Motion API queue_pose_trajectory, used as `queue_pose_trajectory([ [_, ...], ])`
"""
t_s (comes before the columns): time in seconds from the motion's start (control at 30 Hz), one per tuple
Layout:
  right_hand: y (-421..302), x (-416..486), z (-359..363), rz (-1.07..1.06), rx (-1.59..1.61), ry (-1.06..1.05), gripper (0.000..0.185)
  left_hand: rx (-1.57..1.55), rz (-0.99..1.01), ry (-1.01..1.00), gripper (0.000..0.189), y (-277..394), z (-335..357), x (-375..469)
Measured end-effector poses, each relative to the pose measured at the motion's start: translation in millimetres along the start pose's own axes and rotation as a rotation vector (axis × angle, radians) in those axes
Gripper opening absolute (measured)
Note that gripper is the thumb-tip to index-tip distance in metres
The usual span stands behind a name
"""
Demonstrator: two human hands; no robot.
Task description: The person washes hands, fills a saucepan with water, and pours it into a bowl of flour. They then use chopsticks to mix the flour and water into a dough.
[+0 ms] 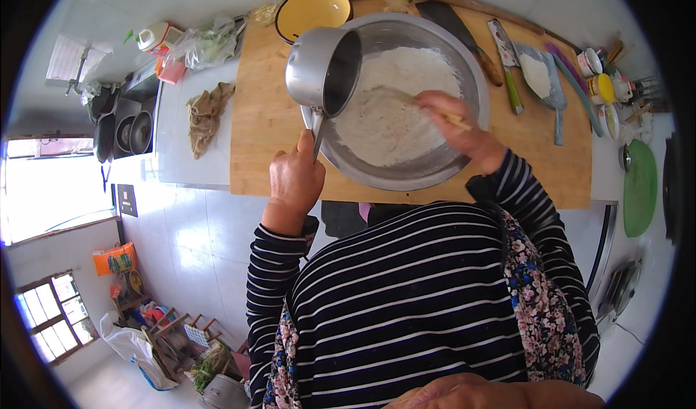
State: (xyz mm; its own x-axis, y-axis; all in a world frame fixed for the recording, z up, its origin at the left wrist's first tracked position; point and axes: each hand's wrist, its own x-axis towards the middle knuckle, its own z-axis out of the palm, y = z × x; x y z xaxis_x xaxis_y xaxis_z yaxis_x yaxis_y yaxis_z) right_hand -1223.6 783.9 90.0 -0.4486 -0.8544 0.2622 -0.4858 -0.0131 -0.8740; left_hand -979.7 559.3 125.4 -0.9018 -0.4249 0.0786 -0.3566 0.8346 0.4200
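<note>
A wide metal basin stands on a wooden board and holds white flour. My left hand grips the handle of a metal dipper, tilted over the basin's left rim with its mouth facing the flour. Whether any liquid runs from it I cannot tell. Over the right part of the basin, my right hand holds thin wooden chopsticks. Their far ends are blurred at the flour's surface.
Behind the basin sits a yellow enamel bowl. To the right lie a cleaver, a green-handled knife and a metal scoop of flour. A brown cloth rests left of the board, near the sink.
</note>
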Motion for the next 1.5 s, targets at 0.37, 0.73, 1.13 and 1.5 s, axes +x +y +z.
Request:
queue_pose_trajectory([
  [0.37,-28,-16,17,-0.075,0.046,-0.19,0.017,-1.14,-0.609,0.142,0.037,3,-24,-36],
  [0.73,-20,-35,-60,0.087,-0.208,0.263,0.014,-1.184,-0.754,0.206,0.017,-62,24,-85],
  [1.13,-41,-59,-16,0.164,0.021,-0.132,0.014,-0.964,-0.715,0.066,0.017,-84,46,-86],
  [1.5,-41,-65,-18,-0.003,-0.087,-0.032,0.02,-0.431,-0.619,0.337,0.031,-96,43,-89],
])
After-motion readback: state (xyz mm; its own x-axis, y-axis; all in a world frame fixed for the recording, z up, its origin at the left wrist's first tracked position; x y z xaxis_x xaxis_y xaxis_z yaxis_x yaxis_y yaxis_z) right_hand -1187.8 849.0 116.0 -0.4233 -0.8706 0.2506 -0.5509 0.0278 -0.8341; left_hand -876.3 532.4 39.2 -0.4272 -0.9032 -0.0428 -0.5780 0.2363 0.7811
